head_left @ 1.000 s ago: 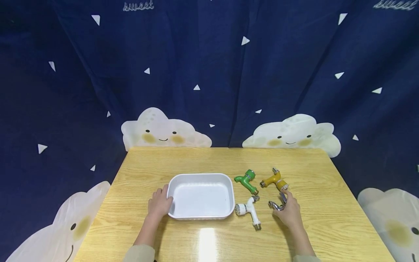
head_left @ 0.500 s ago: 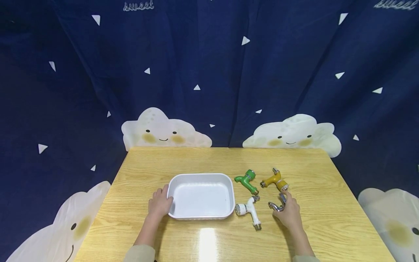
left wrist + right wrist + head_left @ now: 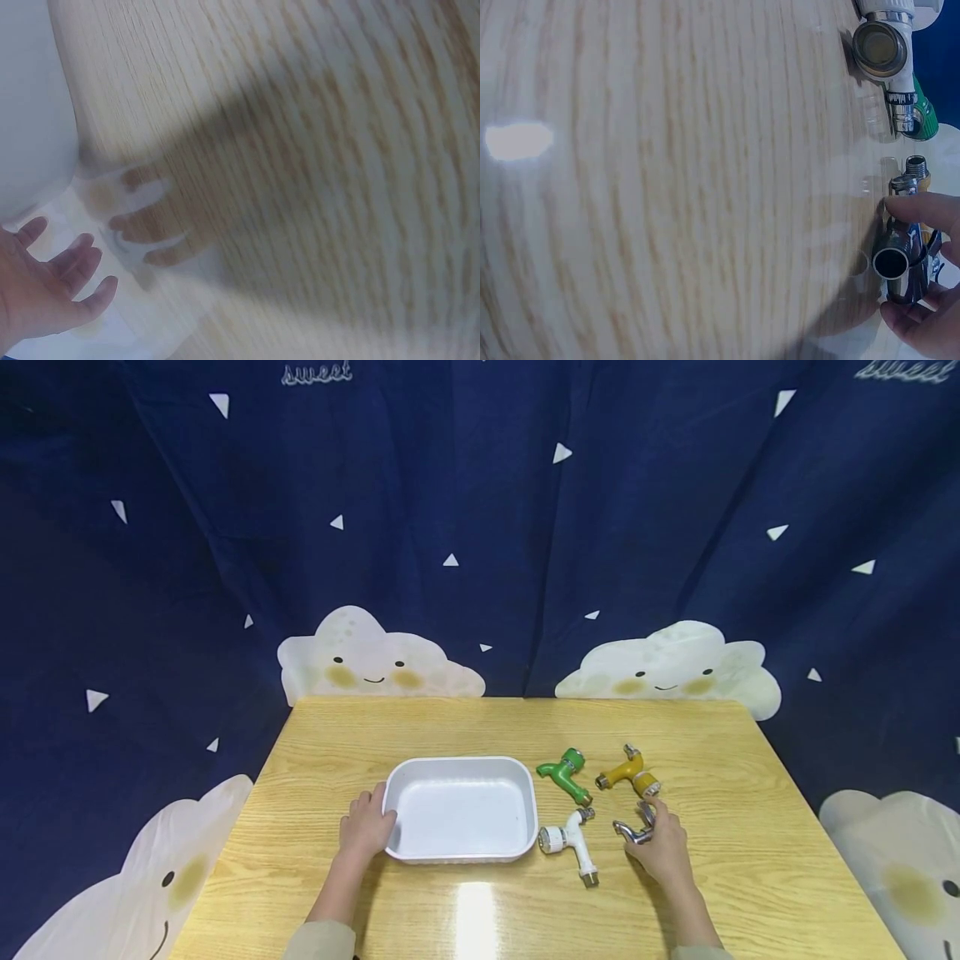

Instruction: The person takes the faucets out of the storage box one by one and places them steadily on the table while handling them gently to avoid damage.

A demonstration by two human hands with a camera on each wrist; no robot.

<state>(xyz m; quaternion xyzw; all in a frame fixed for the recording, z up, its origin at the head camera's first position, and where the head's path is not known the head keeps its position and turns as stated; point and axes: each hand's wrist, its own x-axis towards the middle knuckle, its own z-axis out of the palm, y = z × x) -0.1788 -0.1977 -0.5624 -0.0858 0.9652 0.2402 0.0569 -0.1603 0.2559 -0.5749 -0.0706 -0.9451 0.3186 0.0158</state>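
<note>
A white rectangular tray point(image 3: 461, 814) lies on the table, with my left hand point(image 3: 367, 827) at its left side. In the head view the thumb lies over the rim and the fingers stay outside; the left wrist view shows gently bent fingers beside the tray wall, the thumb hidden. Over on the right, my right hand point(image 3: 663, 847) pinches a chrome faucet point(image 3: 633, 835) between thumb and fingers, low at the table. Its round open end shows in the right wrist view. Close by lie a yellow faucet point(image 3: 626, 771), a green faucet point(image 3: 564, 774) and a white faucet point(image 3: 576, 845).
The wooden table point(image 3: 420, 722) reaches back to a dark blue curtain point(image 3: 480, 527) printed with clouds and triangles. The white faucet lies close against the tray's right side. A bright light reflection sits on the wood near the front.
The chrome faucet has turned slightly in my right hand, its left end shifting a little left. The left hand, the tray and the other faucets stay in place.
</note>
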